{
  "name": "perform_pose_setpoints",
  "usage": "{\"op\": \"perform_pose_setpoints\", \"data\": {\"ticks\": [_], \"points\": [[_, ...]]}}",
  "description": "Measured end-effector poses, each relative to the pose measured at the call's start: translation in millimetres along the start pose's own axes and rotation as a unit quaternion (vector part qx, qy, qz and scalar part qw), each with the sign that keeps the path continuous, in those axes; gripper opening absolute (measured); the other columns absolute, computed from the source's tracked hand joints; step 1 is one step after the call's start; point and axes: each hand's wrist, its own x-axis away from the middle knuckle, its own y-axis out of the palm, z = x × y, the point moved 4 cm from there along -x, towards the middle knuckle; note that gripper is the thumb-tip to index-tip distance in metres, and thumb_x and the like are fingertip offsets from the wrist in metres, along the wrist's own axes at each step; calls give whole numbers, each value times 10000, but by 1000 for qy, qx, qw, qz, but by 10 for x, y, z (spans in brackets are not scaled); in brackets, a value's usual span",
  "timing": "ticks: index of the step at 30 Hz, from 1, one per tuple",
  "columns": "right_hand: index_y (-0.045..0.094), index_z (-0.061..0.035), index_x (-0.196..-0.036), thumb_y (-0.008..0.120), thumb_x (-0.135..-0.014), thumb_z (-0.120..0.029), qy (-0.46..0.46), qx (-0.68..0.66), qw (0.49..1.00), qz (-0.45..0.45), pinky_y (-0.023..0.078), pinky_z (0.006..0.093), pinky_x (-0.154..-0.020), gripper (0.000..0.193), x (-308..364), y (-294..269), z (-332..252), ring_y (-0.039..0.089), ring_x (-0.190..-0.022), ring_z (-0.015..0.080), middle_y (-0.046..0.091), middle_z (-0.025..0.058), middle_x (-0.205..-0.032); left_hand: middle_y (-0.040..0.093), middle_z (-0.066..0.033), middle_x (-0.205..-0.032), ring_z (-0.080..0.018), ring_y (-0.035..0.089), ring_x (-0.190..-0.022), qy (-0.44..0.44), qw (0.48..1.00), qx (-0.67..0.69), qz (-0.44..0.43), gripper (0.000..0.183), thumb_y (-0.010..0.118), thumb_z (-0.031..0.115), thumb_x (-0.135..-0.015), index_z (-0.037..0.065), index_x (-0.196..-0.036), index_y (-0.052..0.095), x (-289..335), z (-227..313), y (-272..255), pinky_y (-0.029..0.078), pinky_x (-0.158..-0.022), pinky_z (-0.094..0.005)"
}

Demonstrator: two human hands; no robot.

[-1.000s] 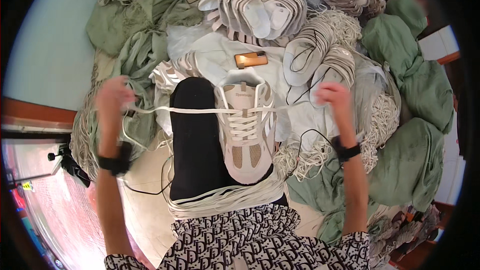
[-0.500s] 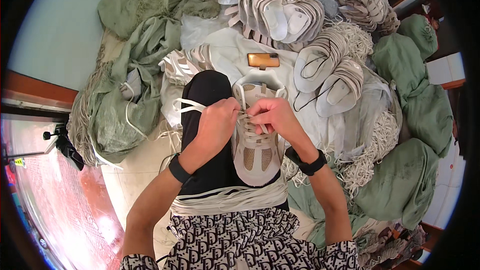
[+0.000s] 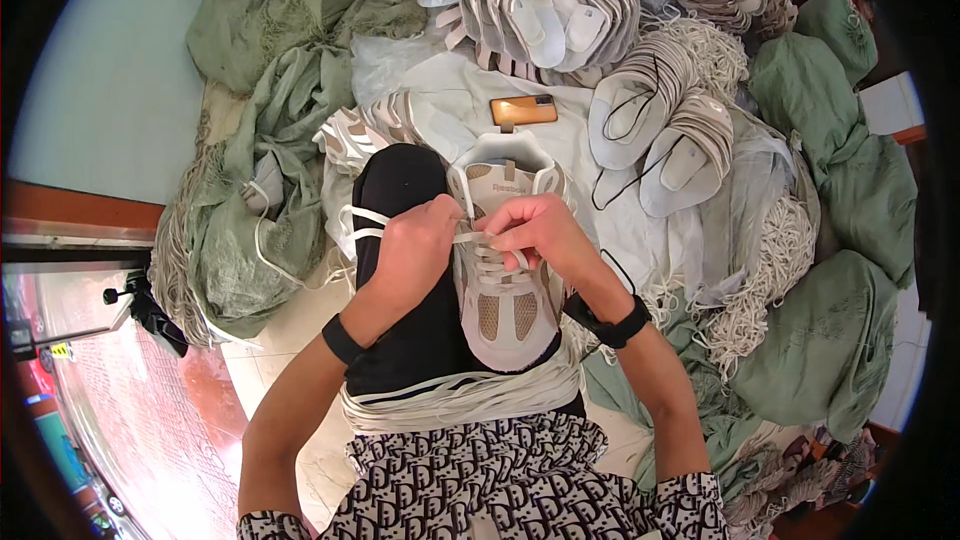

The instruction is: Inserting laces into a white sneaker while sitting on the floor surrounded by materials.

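A beige and white sneaker (image 3: pixel 510 325) rests on my black-trousered lap, its toe toward me. A flat cream shoelace (image 3: pixel 468 237) runs through its lower eyelets and stretches between my hands over the tongue. My left hand (image 3: pixel 418 245) is closed on the lace just left of the shoe, and loose loops of lace stick out beyond its far side. Over the eyelets, my right hand (image 3: pixel 535 232) pinches the lace between thumb and forefinger; its other fingers curl above the laced rows. A bundle of cream laces (image 3: pixel 465 400) lies across my lap.
An orange phone (image 3: pixel 523 109) lies on white sheeting ahead. Stacked shoe uppers (image 3: pixel 540 15) and grey-soled pieces (image 3: pixel 650 130) stand beyond and to the right. Heaped laces (image 3: pixel 765 290) and green sacks (image 3: pixel 815 340) lie at right; another green sack (image 3: pixel 250 250) slumps at left.
My left hand has moved slightly left, away from the shoe, and a flat stretch of lace now shows between the hands. My right hand stays over the eyelets. The view has shifted a little.
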Motion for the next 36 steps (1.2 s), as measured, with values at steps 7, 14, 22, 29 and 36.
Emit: {"op": "perform_pose_setpoints", "data": {"ticks": [7,14,22,29,36], "points": [[628,14,-753,610,-724,-32,-31,-21,999,17,326,175,-346,58,-5,10,36,539,-452,54,615,53,-657,525,-141,-630,-304,563,-581,-89,989,119,9,52,542,11,-793,29,-798,494,48,-9,49,449,-515,-368],[621,18,-744,614,-709,-4,-32,11,999,34,310,182,-360,43,46,70,67,546,-464,57,569,20,-586,491,-64,-626,-218,558,-592,107,990,-87,-41,153,561,44,-684,47,-799,462,-16,158,26,444,-480,-327],[637,18,-753,635,-697,6,-40,6,999,4,394,198,-456,57,249,-184,5,575,-562,86,623,37,-677,558,-81,-608,-233,601,-596,99,941,-216,-239,132,565,134,-711,43,-801,535,-202,183,70,466,-535,-357],[643,6,-733,654,-659,-29,-242,169,945,139,443,241,-664,83,344,-404,54,559,-739,105,623,27,-728,582,-160,-561,-296,601,-522,-84,928,20,-363,156,560,160,-744,18,-682,579,-489,15,136,486,-500,-381],[659,9,-750,645,-683,-30,-139,24,984,105,426,191,-588,79,395,-526,249,547,-628,63,623,22,-683,562,-122,-645,-279,588,-612,206,943,-158,-208,89,580,121,-736,36,-714,564,-431,353,45,465,-565,-364]]}}
